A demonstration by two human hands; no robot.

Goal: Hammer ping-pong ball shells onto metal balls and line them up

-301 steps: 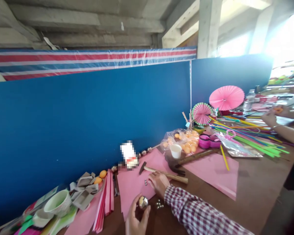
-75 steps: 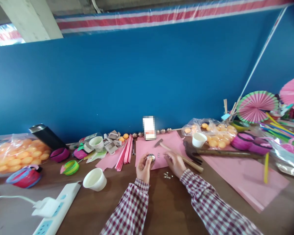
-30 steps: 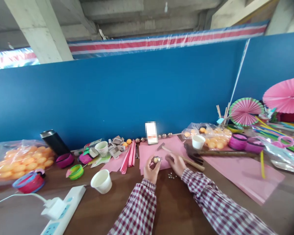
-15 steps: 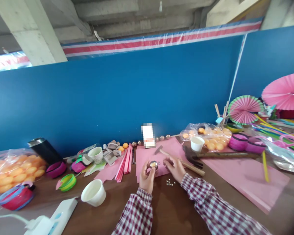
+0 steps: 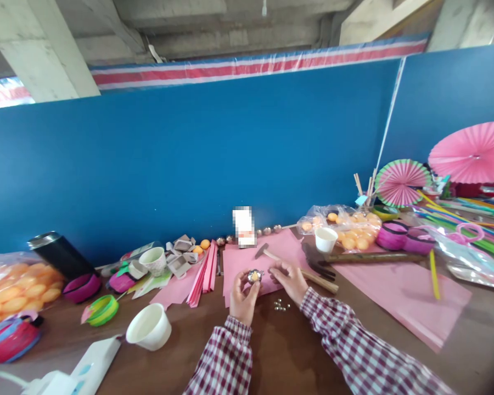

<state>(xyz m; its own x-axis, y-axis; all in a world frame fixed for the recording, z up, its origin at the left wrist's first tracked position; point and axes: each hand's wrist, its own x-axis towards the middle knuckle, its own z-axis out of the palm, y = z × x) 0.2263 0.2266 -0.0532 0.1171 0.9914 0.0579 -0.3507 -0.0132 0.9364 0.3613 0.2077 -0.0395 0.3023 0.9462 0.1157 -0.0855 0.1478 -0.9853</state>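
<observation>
My left hand is closed around a small shiny silver metal ball, with thumb and fingers on its sides. Something pale yellow shows on the ball's upturned side, too small to make out. Close to its right, my right hand has thumb and forefinger pinched together; whatever is between them is hidden. Tiny silver beads show between the ball and the right fingertips. Several more silver beads lie on the brown table just below the right hand. Both hands are over the near part of a pink paper sheet.
A hammer lies behind my right hand, with a dark-headed, wooden-handled tool farther right. White cups stand on both sides. Larger silver balls line the blue partition. A power strip sits front left.
The view has shifted slightly, so everything sits a little more to the left. The ball looks slightly turned in my left hand. My right hand keeps its pinch close beside it.
</observation>
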